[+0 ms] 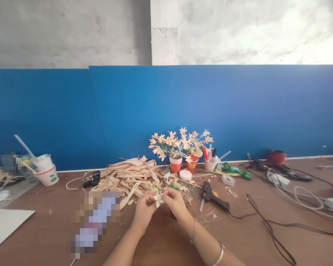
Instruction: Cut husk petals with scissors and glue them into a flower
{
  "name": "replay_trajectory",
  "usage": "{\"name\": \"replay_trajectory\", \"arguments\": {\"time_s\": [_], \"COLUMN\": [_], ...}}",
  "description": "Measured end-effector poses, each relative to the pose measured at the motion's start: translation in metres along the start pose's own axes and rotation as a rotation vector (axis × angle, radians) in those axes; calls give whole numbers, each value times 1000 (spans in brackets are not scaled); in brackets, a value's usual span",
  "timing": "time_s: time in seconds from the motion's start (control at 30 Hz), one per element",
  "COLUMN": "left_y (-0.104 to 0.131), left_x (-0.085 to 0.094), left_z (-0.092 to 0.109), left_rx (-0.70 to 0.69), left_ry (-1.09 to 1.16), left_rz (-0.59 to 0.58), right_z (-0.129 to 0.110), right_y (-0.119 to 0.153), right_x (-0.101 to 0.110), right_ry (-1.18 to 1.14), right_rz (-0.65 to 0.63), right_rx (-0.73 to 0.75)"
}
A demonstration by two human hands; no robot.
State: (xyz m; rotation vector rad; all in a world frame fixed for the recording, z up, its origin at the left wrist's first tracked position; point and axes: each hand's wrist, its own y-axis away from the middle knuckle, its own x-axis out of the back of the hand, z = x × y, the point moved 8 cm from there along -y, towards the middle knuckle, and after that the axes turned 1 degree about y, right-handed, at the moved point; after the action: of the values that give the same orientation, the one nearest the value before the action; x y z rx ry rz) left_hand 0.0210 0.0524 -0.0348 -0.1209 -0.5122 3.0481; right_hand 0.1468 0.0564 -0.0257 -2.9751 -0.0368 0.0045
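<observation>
Both hands meet over the table's middle, pinching a small pale star-shaped flower [158,200]. My left hand [144,210] has its thumb and fingers closed on the flower's left side. On the right side, my right hand [176,204] holds it between bent fingers. Just behind them spreads a heap of dry husk strips [127,177]. Two red paper cups, one [175,165] at the left and one [192,162] at the right, hold bunches of similar pale flowers. A black glue gun [214,197] lies to the right of my right hand.
A tape roll [228,180], green wrapped pieces [234,170] and a cup of tools [210,162] stand or lie at the back right. Black cable [270,231] loops across the right side. A white cup [47,175] is at left. The blue partition [211,107] rises behind.
</observation>
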Motion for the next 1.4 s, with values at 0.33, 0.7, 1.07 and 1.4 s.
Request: {"name": "replay_trajectory", "arguments": {"time_s": [0.33,0.7,1.07,1.4], "left_y": [1,3,5,7], "left_x": [-1,19,24,35], "left_z": [-15,-11,-4,-11], "left_rx": [132,184,111,117], "left_ry": [-26,-38,-55,94], "left_rz": [25,220,279,358], "right_z": [5,-4,-11,-10], "right_y": [-3,-12,-10,-13], "right_x": [10,70,65,74], "right_ry": [-97,270,1210,1133], "right_rz": [71,372,298,352], "right_rx": [6,70,209,266]}}
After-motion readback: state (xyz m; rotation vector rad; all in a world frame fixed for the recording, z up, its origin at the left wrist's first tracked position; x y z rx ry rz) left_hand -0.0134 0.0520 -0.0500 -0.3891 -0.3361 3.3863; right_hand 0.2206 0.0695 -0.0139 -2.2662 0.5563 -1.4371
